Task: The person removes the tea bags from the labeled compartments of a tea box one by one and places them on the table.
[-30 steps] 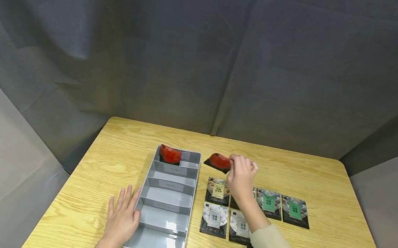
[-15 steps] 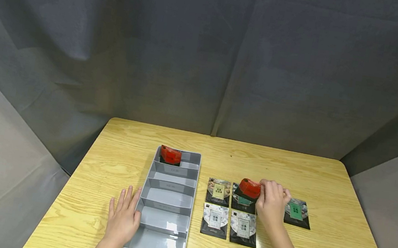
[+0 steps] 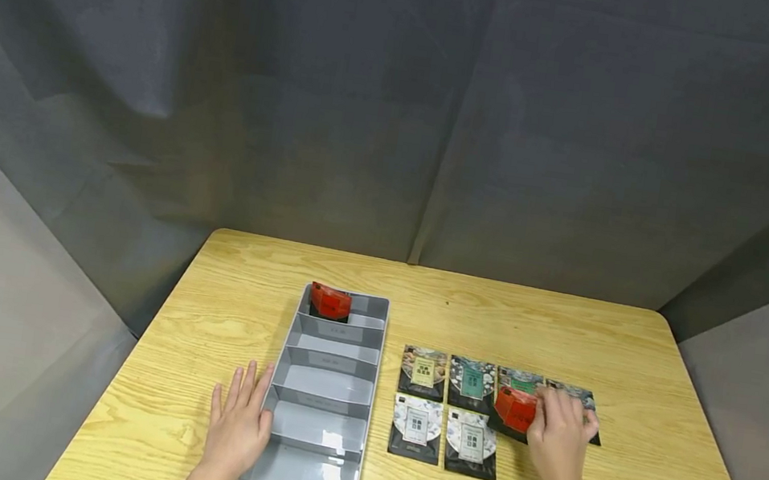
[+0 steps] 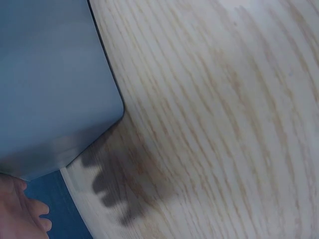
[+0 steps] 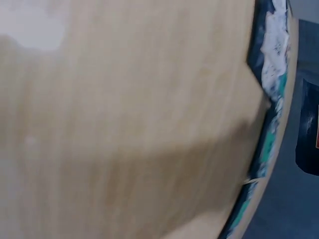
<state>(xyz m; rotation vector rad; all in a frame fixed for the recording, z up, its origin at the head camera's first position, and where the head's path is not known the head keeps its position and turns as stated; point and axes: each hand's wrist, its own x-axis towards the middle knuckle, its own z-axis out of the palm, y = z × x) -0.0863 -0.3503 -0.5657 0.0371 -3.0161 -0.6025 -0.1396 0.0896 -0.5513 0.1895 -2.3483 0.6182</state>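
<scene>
A grey tray (image 3: 325, 382) split into compartments lies on the table. My left hand (image 3: 238, 423) rests at its left wall with fingers straight; in the left wrist view part of that hand (image 4: 20, 211) shows by the tray's corner (image 4: 55, 89). My right hand (image 3: 559, 433) pinches a red and black sachet (image 3: 515, 410) by its right edge, over the green-labelled sachets, partly covering them. At the edge of the right wrist view, the dark lower part of the held sachet (image 5: 308, 134) shows. Another red sachet (image 3: 330, 303) stands in the tray's far compartment.
Right of the tray lie a yellow-labelled sachet (image 3: 422, 372), a teal-labelled sachet (image 3: 471, 383) and two white-labelled sachets (image 3: 416, 428), laid flat in two rows. A green-labelled sachet (image 3: 579, 394) lies partly behind my right hand. Dark curtains (image 3: 444, 118) hang behind the table.
My right hand has carried the red sachet rightward and toward me, from above the yellow-labelled sachet to over the green-labelled ones. The left hand and tray stay nearly still.
</scene>
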